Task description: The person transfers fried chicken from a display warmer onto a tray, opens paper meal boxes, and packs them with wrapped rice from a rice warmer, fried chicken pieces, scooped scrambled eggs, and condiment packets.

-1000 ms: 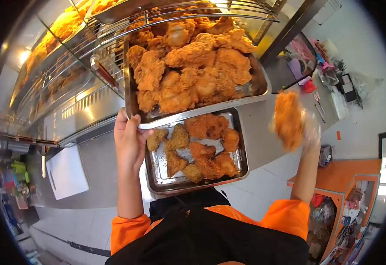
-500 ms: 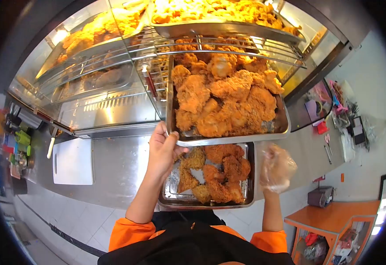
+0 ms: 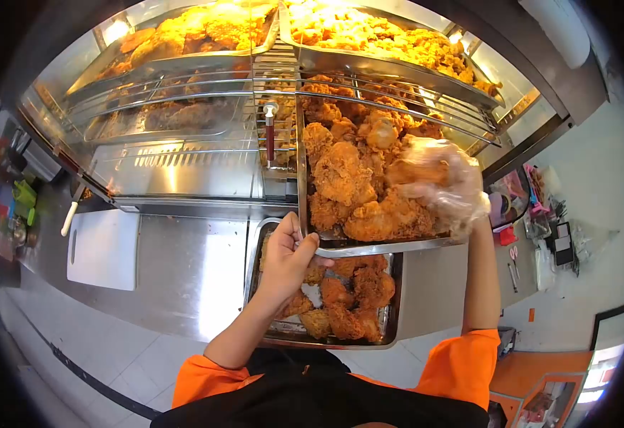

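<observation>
My left hand point(image 3: 290, 253) grips the near left corner of a metal tray point(image 3: 397, 248) heaped with fried chicken point(image 3: 344, 171). This tray sticks out of the lit display cabinet. My right hand point(image 3: 446, 184), in a clear plastic glove, reaches over the right side of that chicken. Motion smears its fingers, so I cannot tell whether they hold a piece. A second tray point(image 3: 395, 307) stands on the counter below, partly covered by the upper tray and my left forearm. Browner pieces of fried chicken point(image 3: 344, 321) lie in it.
Trays of fried chicken point(image 3: 390, 50) fill the cabinet's upper level, above a wire rack point(image 3: 205, 91). A red-handled tool point(image 3: 270, 139) hangs at the cabinet's middle. On the counter's left lie a white cutting board point(image 3: 104, 250) and a white-handled knife point(image 3: 69, 218); scissors point(image 3: 514, 253) lie at right.
My gloved right hand has moved from beside the lower tray up and over the chicken in the upper tray. My left hand keeps hold of the tray corner. The camera view has shifted.
</observation>
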`<state>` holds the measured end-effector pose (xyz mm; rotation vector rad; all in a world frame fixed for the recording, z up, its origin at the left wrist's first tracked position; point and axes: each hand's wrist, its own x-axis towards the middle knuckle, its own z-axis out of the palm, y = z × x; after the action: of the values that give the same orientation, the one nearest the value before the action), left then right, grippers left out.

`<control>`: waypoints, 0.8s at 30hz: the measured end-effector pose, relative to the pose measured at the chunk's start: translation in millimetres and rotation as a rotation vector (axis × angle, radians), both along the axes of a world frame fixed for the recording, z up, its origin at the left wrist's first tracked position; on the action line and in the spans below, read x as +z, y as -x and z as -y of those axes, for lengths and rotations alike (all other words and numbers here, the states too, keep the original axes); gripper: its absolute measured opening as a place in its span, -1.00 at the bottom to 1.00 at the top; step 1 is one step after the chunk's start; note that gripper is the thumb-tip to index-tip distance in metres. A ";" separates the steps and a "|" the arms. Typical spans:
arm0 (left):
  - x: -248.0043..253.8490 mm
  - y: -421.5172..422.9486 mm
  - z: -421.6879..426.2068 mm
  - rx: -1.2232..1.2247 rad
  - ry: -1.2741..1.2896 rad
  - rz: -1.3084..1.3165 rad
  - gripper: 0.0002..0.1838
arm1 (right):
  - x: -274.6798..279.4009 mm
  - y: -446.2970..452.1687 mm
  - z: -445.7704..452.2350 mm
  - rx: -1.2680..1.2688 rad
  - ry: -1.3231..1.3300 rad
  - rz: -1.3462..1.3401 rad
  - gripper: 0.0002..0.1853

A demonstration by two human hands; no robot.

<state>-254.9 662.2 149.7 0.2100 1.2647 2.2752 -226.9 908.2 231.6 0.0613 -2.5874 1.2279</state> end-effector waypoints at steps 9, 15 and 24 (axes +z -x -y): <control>-5.4 -0.2 1.6 0.032 -0.015 0.004 -0.80 | -9.7 -22.5 -22.4 -0.080 0.817 -0.316 -0.68; -5.1 1.9 4.4 0.034 -0.002 -0.022 -0.82 | -8.0 -33.2 -48.5 -0.196 0.731 -0.462 -0.71; -2.9 -13.1 22.5 -0.020 0.049 -0.045 -0.93 | -13.5 -28.8 -10.0 -0.301 1.028 -0.683 -0.80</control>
<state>-241.8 639.7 146.8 0.2558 1.3337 2.2318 -198.0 918.2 218.1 -0.0969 -1.1667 1.8290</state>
